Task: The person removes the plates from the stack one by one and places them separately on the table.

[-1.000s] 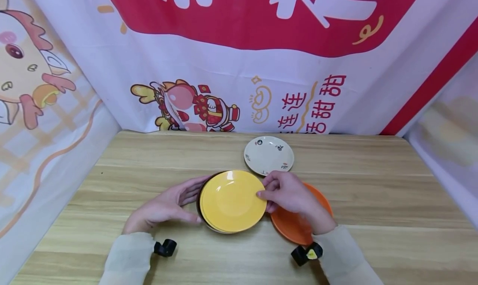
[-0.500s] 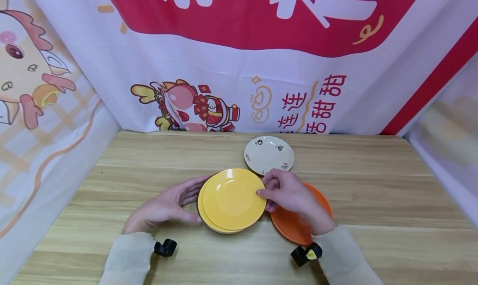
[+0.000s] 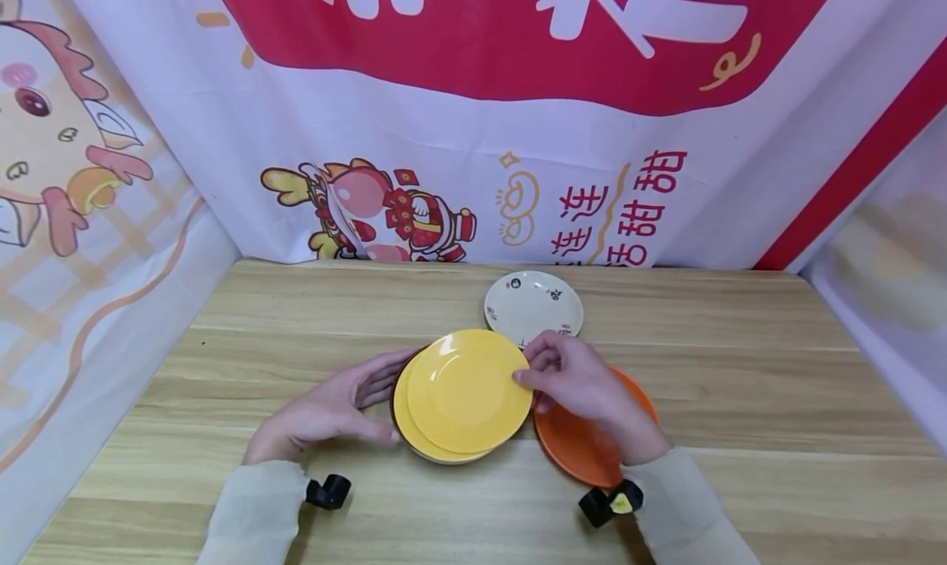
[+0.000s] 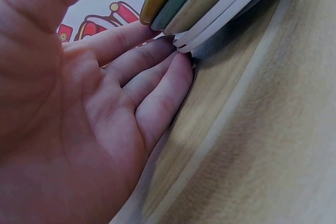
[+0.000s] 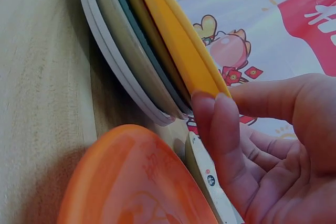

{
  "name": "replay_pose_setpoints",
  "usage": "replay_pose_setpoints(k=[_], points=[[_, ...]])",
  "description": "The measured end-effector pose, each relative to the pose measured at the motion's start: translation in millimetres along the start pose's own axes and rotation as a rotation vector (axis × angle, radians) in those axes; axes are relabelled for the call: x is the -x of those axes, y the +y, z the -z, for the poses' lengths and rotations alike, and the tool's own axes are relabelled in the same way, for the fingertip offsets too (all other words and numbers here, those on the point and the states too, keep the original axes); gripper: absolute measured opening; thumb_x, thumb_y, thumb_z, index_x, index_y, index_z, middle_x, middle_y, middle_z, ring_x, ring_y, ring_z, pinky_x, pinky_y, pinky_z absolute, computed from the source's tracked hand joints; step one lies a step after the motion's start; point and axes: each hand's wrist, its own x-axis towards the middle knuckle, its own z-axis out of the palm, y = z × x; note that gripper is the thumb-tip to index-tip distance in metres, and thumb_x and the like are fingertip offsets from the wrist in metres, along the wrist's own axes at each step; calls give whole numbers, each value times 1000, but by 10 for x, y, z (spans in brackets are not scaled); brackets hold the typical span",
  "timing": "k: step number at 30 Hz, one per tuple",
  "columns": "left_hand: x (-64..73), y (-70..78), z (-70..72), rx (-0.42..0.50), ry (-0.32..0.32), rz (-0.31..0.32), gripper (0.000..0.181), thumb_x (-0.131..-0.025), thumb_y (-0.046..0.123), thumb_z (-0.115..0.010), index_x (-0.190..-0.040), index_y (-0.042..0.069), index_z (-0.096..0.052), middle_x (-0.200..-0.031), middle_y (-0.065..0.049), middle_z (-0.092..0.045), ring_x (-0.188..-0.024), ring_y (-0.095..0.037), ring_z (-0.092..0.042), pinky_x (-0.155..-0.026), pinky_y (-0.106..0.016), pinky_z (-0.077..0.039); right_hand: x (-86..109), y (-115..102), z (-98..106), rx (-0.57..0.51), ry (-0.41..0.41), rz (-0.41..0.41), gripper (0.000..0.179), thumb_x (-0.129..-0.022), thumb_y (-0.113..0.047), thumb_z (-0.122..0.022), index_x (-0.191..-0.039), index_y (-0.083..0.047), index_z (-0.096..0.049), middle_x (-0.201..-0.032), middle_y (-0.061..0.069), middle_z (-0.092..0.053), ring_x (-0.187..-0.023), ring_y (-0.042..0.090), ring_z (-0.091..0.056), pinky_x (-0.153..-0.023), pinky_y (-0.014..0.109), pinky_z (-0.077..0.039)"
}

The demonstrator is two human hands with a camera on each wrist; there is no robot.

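A glossy yellow plate [image 3: 469, 392] is pinched at its right rim between the thumb and fingers of my right hand [image 3: 570, 377]. It lies shifted to the right over a stack, whose top piece is another yellow plate [image 3: 402, 413]. Beneath, in the right wrist view, show edges of a dark green plate [image 5: 139, 38], a beige one [image 5: 118, 22] and white ones [image 5: 107, 51]. My left hand [image 3: 336, 405] rests its extended fingertips against the stack's left side, thumb apart from the fingers. The underside of the stack is hidden in the head view.
An orange plate [image 3: 573, 446] lies under my right forearm, right of the stack. Behind, a white plate with small dark markings [image 3: 533, 306] lies on the wooden table [image 3: 311, 310]. A printed cloth [image 3: 473, 129] hangs along the back edge.
The top yellow plate has slid right and slightly away from me, uncovering more of the yellow plate below. My right hand moved slightly right with it; the left hand stayed in place.
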Motion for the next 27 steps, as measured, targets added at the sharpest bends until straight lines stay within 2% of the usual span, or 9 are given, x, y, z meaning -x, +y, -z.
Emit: replay_pose_setpoints(k=[6,15,23,27], points=[[0,0,-4,1,0,2,106,-80,10,-93,-168,22,-35,-176,-2,-35,-166,-33,-27,-118,-8,-37,-21,25,31,-84,10,28,31,-100,-16,-78,-124,-4,-62,-101,12,-71,-75,23,-68,-70,31,-66],[-2,0,-3,20,1,1,108,-80,8,-92,-169,22,-34,-177,-2,-34,-166,-34,-26,-118,-8,-38,-26,9,50,-126,23,21,35,-100,-20,-78,-127,-6,-62,-103,11,-71,-81,23,-69,-73,30,-67],[2,9,-6,11,-1,-10,105,-80,9,-93,-168,22,-36,-175,-2,-37,-165,-34,-28,-118,-8,-37,-28,28,93,-186,20,35,32,-101,-17,-76,-126,-3,-62,-99,10,-66,-81,23,-68,-72,30,-67],[1,11,-8,11,-2,-20,105,-80,9,-93,-168,21,-36,-175,-3,-37,-165,-35,-28,-119,-8,-37,-18,20,137,-193,17,32,32,-101,-17,-75,-127,-4,-62,-103,12,-69,-82,24,-69,-74,29,-67]])
